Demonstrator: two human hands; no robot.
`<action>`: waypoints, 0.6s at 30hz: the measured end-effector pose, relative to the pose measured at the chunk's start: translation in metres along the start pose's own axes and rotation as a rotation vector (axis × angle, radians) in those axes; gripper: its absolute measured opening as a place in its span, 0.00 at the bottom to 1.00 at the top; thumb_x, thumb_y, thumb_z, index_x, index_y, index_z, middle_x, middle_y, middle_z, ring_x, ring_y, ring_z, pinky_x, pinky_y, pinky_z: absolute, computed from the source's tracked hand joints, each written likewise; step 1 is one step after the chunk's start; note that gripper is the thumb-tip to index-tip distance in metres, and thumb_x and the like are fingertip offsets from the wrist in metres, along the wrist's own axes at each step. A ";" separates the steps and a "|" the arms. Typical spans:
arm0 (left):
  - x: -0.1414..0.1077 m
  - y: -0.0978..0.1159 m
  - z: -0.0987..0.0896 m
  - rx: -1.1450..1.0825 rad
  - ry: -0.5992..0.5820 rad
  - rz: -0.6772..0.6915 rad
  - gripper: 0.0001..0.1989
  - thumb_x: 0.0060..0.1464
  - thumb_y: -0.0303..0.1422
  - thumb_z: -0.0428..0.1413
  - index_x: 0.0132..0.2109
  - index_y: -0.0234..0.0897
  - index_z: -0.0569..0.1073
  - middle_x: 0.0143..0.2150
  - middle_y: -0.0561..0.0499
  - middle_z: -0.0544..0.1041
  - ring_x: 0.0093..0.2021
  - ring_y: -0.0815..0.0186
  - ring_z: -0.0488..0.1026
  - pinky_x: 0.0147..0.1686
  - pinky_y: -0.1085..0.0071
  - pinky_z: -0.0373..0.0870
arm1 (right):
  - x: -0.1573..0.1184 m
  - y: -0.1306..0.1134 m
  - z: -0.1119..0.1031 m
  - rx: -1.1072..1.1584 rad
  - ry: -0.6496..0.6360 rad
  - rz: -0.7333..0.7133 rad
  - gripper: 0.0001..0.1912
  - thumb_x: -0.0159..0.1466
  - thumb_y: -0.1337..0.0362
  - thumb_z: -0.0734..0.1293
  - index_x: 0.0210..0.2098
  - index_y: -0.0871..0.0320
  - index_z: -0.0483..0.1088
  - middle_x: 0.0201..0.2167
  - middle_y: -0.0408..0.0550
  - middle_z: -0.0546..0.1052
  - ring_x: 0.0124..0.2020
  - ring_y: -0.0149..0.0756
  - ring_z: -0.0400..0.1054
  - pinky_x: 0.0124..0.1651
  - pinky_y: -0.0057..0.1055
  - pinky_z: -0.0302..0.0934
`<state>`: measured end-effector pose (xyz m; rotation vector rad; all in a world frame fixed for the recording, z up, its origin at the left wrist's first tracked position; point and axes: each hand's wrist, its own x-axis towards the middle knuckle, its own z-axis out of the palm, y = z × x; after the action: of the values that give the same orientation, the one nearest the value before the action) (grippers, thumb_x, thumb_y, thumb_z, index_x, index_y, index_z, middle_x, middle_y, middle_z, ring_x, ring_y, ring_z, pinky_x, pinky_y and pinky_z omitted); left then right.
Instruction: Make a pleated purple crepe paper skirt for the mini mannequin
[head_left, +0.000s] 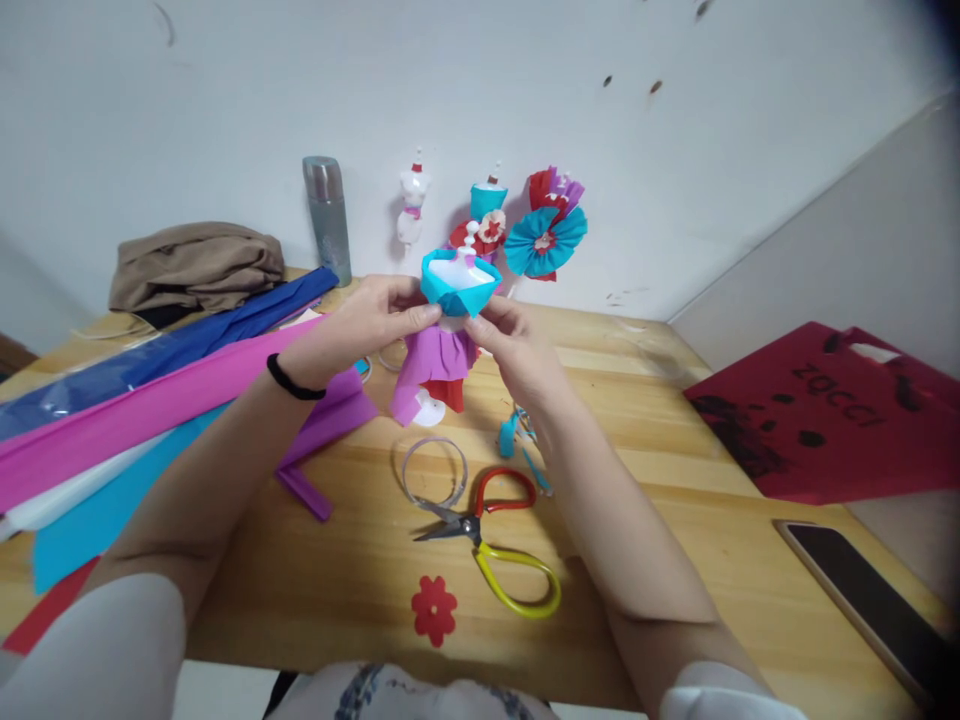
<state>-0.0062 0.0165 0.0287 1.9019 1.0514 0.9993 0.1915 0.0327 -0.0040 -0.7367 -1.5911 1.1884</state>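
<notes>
A small white dress form (466, 268) stands before me with teal crepe paper (451, 303) wrapped around its upper body. My left hand (382, 312) pinches the paper at its left side, thumb in front. At the right side, my right hand (514, 345) pinches it too, its fingers partly hidden behind. Below hangs a purple paper skirt (439, 355), with red paper (452, 393) under it and a white base (430, 408). Closer to me lie scissors (470, 528) with red and yellow handles, slightly apart, a thin clear ring (404, 470) and a red paper flower (433, 610).
Long crepe paper sheets (172, 395) cover the table's left side, beside a brown cloth (196, 268) and a flask (328, 220). Several decorated dress forms (489, 203) stand by the wall. Teal scraps (508, 437) lie near my right wrist; a red bag (810, 420) and phone (862, 600) are right.
</notes>
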 end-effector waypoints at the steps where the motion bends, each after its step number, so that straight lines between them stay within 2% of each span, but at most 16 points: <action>1: 0.000 0.000 0.000 -0.002 -0.002 -0.011 0.21 0.53 0.46 0.62 0.44 0.30 0.80 0.40 0.46 0.82 0.44 0.60 0.76 0.47 0.65 0.73 | -0.001 0.000 0.000 -0.015 -0.001 -0.001 0.18 0.54 0.48 0.76 0.36 0.54 0.77 0.38 0.48 0.82 0.45 0.44 0.75 0.51 0.41 0.68; 5: -0.001 -0.001 -0.001 -0.020 -0.014 -0.014 0.16 0.56 0.42 0.61 0.42 0.32 0.80 0.39 0.47 0.82 0.42 0.61 0.76 0.45 0.66 0.74 | -0.004 0.000 -0.002 -0.150 0.085 -0.057 0.17 0.55 0.51 0.75 0.39 0.53 0.75 0.40 0.49 0.80 0.45 0.45 0.74 0.48 0.42 0.68; 8: -0.002 0.000 -0.003 -0.008 -0.010 0.006 0.14 0.56 0.40 0.60 0.43 0.33 0.80 0.40 0.48 0.82 0.43 0.61 0.76 0.47 0.65 0.74 | -0.010 -0.004 -0.003 -0.327 0.244 -0.172 0.11 0.57 0.55 0.74 0.35 0.52 0.72 0.36 0.47 0.78 0.41 0.43 0.73 0.45 0.42 0.67; 10: -0.003 0.002 -0.003 0.018 -0.013 0.011 0.14 0.56 0.38 0.59 0.44 0.32 0.80 0.41 0.47 0.82 0.44 0.61 0.77 0.47 0.65 0.74 | -0.015 -0.011 -0.002 -0.423 0.290 -0.250 0.09 0.58 0.57 0.73 0.31 0.52 0.70 0.32 0.45 0.76 0.36 0.40 0.70 0.43 0.41 0.66; 13: -0.004 0.006 -0.004 0.038 -0.023 0.017 0.15 0.57 0.39 0.58 0.45 0.31 0.79 0.42 0.47 0.82 0.45 0.61 0.77 0.48 0.66 0.73 | -0.021 -0.021 -0.001 -0.500 0.236 -0.281 0.09 0.60 0.59 0.71 0.27 0.52 0.68 0.26 0.43 0.73 0.30 0.38 0.66 0.39 0.39 0.64; 16: -0.004 0.008 -0.007 0.030 -0.048 0.030 0.15 0.57 0.38 0.58 0.46 0.32 0.79 0.43 0.48 0.82 0.44 0.63 0.76 0.48 0.67 0.72 | -0.025 -0.029 -0.002 -0.498 0.094 -0.203 0.08 0.60 0.59 0.71 0.27 0.53 0.69 0.25 0.44 0.74 0.27 0.37 0.66 0.34 0.38 0.61; 18: -0.005 0.009 -0.010 0.048 -0.052 0.012 0.13 0.56 0.37 0.58 0.43 0.32 0.80 0.40 0.49 0.82 0.40 0.64 0.76 0.46 0.68 0.72 | -0.026 -0.032 -0.005 -0.500 0.009 -0.157 0.07 0.60 0.59 0.71 0.29 0.53 0.71 0.26 0.44 0.75 0.26 0.37 0.67 0.32 0.37 0.60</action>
<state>-0.0138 0.0106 0.0396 1.9650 1.0429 0.9338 0.2074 0.0008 0.0176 -0.9072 -1.9257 0.6737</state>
